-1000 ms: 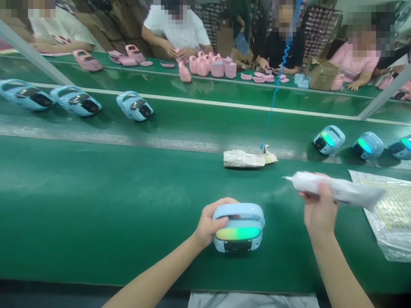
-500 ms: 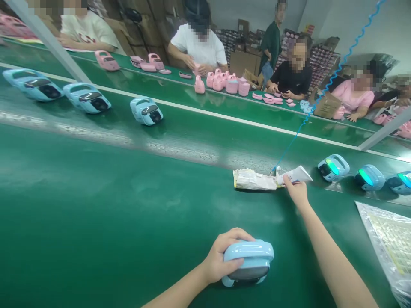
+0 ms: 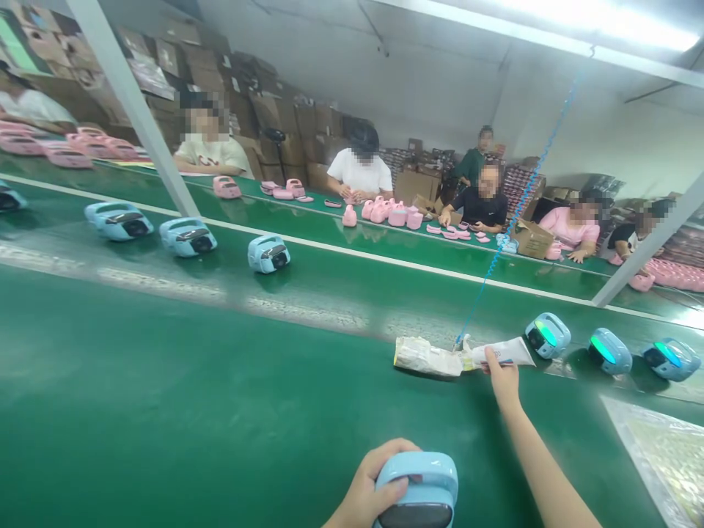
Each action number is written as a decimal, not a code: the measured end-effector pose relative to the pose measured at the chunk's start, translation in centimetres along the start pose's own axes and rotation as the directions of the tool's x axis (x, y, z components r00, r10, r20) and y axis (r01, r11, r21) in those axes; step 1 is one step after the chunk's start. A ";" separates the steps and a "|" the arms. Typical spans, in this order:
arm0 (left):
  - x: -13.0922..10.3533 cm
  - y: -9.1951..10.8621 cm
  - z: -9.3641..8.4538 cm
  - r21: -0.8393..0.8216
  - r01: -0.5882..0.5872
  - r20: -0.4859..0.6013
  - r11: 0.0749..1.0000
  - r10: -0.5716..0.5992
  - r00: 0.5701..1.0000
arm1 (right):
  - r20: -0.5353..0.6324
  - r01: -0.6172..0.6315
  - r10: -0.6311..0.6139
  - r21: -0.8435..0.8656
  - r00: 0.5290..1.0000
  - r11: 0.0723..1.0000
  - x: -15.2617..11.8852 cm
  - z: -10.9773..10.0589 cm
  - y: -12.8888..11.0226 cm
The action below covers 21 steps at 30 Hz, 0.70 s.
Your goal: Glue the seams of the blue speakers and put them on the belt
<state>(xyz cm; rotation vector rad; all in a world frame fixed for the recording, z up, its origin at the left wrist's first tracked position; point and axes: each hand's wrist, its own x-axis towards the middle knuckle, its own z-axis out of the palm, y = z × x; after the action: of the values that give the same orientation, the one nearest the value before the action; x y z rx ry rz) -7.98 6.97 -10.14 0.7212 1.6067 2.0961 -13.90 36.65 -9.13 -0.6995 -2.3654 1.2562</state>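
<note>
My left hand [image 3: 379, 480] is wrapped round the left side of a light blue device [image 3: 421, 488] with a top handle and a dark front panel, low in the view. The device's lower edge is cut off by the frame. Farther out, my right hand [image 3: 501, 372] pinches a white tube [image 3: 511, 352] with printing on it. The tube's left end meets a crumpled, whitish wrapped bundle [image 3: 429, 357] lying on the green table [image 3: 220, 411]. A blue coiled cord [image 3: 500, 253] hangs down to where the tube and bundle meet.
Blue devices [image 3: 268, 254] stand along the belt at left. Others with lit green panels [image 3: 548, 335] stand at right. A clear plastic sheet [image 3: 660, 447] lies at lower right. People sit across the line beside pink parts [image 3: 379, 209]. Slanted metal posts [image 3: 137, 110] rise at both sides.
The camera view has tilted up, so the table, bundle and both hands appear lower. My left hand still holds the blue device, and my right hand still grips the tube.
</note>
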 end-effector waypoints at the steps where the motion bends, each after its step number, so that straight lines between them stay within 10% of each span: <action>1: 0.0 0.2 0.1 -0.005 0.005 -0.008 1.000 -0.005 1.000 | 0.014 -0.001 0.002 -0.027 1.000 1.000 0.0 -0.1 0.1; 11: 0.1 0.5 0.2 -0.012 0.046 -0.029 0.999 -0.046 0.999 | 0.128 0.113 -0.094 -0.149 0.987 0.982 -0.3 -0.2 -4.0; 16: 0.6 0.5 0.0 -0.039 0.067 -0.063 0.997 -0.069 0.996 | -0.041 0.017 -0.010 0.163 0.999 0.986 -2.8 -3.2 -5.4; 21: 0.0 2.6 0.9 -0.188 0.160 -0.252 0.969 -0.205 0.946 | -0.260 0.045 0.132 0.578 0.957 0.815 -11.5 -7.2 -7.1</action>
<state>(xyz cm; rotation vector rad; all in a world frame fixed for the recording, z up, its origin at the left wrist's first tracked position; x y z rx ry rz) -7.43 7.04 -7.44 0.2263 1.5419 2.2276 -2.57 31.26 -0.40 -0.6738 -1.6036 1.6554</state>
